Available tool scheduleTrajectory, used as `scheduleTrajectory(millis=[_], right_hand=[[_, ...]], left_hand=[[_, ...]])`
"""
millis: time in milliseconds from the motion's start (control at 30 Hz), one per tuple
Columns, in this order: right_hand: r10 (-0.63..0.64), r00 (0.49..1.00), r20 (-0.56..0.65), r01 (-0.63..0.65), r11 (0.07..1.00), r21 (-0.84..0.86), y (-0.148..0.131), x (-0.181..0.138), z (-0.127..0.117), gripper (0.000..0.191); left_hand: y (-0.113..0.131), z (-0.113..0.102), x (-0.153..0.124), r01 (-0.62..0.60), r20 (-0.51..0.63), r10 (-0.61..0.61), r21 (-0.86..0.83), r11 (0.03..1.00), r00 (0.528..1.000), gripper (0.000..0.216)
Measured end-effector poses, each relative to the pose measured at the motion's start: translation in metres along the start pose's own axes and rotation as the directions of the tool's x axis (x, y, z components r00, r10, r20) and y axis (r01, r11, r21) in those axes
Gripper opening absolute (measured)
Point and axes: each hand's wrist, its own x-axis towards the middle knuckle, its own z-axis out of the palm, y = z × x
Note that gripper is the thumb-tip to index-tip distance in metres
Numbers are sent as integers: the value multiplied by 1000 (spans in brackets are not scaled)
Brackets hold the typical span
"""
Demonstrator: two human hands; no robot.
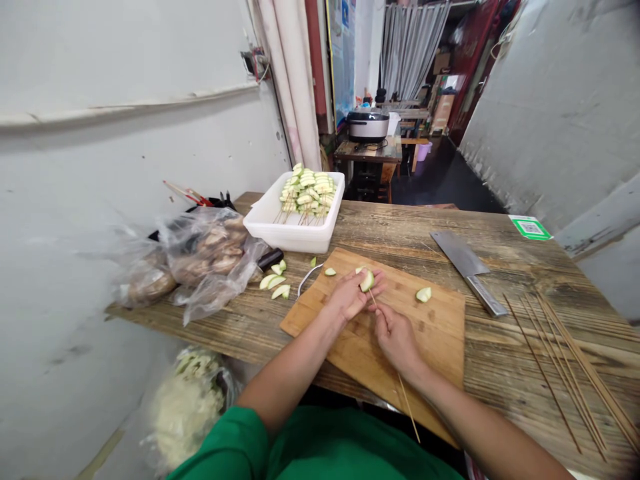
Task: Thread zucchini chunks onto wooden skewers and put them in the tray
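Observation:
Over the wooden cutting board, my left hand grips a green-skinned zucchini slice between its fingers and thumb. My right hand is closed round a long bamboo skewer, just below and right of the left. The skewer's upper end meets the slice; how far it goes in is hidden. Its lower end sticks out past the board's near edge. An end piece of zucchini lies on the board to the right, and a smaller piece lies near the far left corner.
A white plastic tub holds many skewered slices. Loose slices lie left of the board, beside plastic bags of mushrooms. On the right are a cleaver and several bare skewers. A bagged cauliflower sits below the table.

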Motion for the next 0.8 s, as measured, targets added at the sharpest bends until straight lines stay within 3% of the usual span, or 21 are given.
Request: scheduleTrajectory(millis=[200,467,667,800], right_hand=[[-20,999,-37,20,1000,-8,0,2,0,32],[-38,998,-54,37,999,-19,-2,3,0,30],[-37,999,-32,37,999,-17,-1,3,4,32],[-30,999,-32,29,999,-37,2,2,5,30]], left_hand=[[-7,6,-7,47,-1,-48,49,998,999,14],[0,7,-14,-5,119,10,-45,999,993,18],[-6,10,-14,-105,-4,105,15,994,994,19],[-10,13,-13,-107,-49,108,28,994,993,19]])
